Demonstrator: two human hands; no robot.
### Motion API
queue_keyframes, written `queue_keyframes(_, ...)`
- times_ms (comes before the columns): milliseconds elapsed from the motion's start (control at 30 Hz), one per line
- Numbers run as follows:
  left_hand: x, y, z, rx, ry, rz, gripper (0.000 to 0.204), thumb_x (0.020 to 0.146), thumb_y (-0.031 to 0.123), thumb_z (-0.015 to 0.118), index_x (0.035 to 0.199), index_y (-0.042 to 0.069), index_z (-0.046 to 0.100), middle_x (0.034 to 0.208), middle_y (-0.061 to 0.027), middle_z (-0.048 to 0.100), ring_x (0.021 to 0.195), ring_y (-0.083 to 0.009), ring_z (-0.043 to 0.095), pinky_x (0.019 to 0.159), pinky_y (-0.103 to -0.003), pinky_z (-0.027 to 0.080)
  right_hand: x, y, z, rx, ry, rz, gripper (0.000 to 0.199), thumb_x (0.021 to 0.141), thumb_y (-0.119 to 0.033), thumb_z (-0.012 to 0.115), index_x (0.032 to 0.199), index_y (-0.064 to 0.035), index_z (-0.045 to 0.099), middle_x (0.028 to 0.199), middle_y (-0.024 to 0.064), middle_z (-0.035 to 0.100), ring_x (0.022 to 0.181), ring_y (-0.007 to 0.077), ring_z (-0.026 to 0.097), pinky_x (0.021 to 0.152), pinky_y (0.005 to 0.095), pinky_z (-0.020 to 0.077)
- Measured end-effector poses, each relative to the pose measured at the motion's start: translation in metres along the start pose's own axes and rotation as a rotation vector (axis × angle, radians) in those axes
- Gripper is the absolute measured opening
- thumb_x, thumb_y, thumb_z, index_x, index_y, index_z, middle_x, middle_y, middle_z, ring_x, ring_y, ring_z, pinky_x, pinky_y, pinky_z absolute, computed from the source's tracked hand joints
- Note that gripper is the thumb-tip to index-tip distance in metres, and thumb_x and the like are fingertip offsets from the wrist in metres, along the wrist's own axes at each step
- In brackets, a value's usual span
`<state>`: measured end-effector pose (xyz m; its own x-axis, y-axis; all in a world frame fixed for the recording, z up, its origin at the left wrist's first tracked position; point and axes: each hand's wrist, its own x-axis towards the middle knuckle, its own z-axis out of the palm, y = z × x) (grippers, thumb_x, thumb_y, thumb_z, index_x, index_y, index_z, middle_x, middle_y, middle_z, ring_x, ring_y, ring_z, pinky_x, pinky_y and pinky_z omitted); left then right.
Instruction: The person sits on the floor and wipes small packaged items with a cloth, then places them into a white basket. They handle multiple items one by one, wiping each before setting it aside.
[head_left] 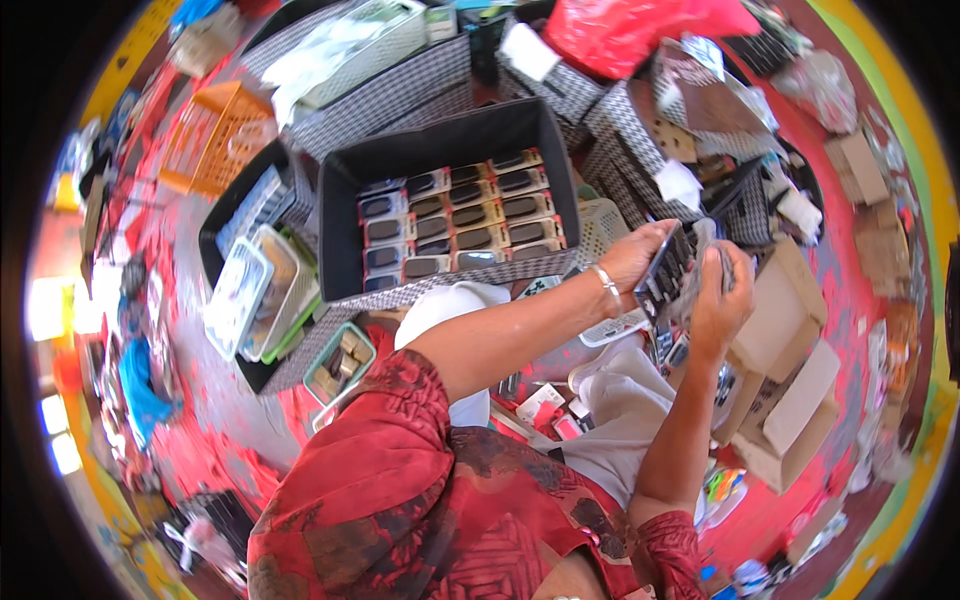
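My left hand (638, 262) has its fingers pinching a slim, dark, flat rectangular pack (657, 272) by the edge, stood nearly upright; probably an edge hold to leave the broad side free. Pack is mid-air above my pale cloth trousers (625, 405), off the near right corner of the big black-lined fabric box with a black-and-white patterned outside (440, 285). Right hand (722, 300) faces it, thumb and fingers closed on clear, crinkled plastic film (688, 303); contact partly hidden. Tight grip likely because film is limp.

Inside the box, carded packs with dark oval items (472, 215) lie flat in rows, against the right and near walls; probably laid that way so every front shows. Bare lining along the far wall.

Pose: left forearm (520, 335) reaches diagonally across, silver-coloured bangle (607, 288) at the wrist. Right forearm (685, 430) rises steeply, open brown cardboard box (790, 310) just beside it.
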<state>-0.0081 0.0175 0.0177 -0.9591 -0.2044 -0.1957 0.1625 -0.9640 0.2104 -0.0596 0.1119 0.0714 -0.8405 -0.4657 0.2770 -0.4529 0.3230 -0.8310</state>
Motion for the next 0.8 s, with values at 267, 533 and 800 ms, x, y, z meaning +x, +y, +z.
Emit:
queue_keyframes(267, 0.005, 0.006, -0.014, -0.119, 0.186, 0.066, 0.022, 0.09, 0.018, 0.046, 0.11, 0.011, 0.048, 0.088, -0.0072, 0.054, 0.075, -0.0179, 0.056, 0.069, -0.036, 0.05, -0.022, -0.018, -0.001, -0.139, -0.478, -0.308, 0.052, 0.059, -0.005, 0.072, 0.108, -0.0027, 0.057, 0.111, 0.012, 0.054, 0.102, 0.0276, 0.053, 0.088, 0.0353, 0.041)
queue_keyframes(533, -0.004, 0.008, 0.005, 0.535, 0.321, 0.071, 0.036, 0.069, 0.03, 0.072, 0.089, 0.002, 0.06, 0.079, -0.005, 0.061, 0.068, -0.0138, 0.058, 0.062, -0.027, 0.048, -0.005, 0.025, -0.041, 0.361, -0.013, 0.317, 0.037, 0.074, -0.008, 0.056, 0.107, 0.0063, 0.054, 0.095, 0.0143, 0.058, 0.081, 0.0215, 0.059, 0.077, 0.0297, 0.0463)
queue_keyframes(800, -0.012, 0.021, -0.001, 0.462, 0.121, -0.12, 0.028, 0.077, 0.025, 0.068, 0.097, 0.008, 0.058, 0.091, -0.0019, 0.063, 0.075, -0.0119, 0.061, 0.065, -0.026, 0.05, 0.017, 0.048, -0.037, 0.336, -0.079, 0.383, 0.029, 0.069, -0.019, 0.059, 0.092, -0.0017, 0.064, 0.085, 0.0042, 0.062, 0.074, 0.0139, 0.056, 0.07, 0.0272, 0.0441)
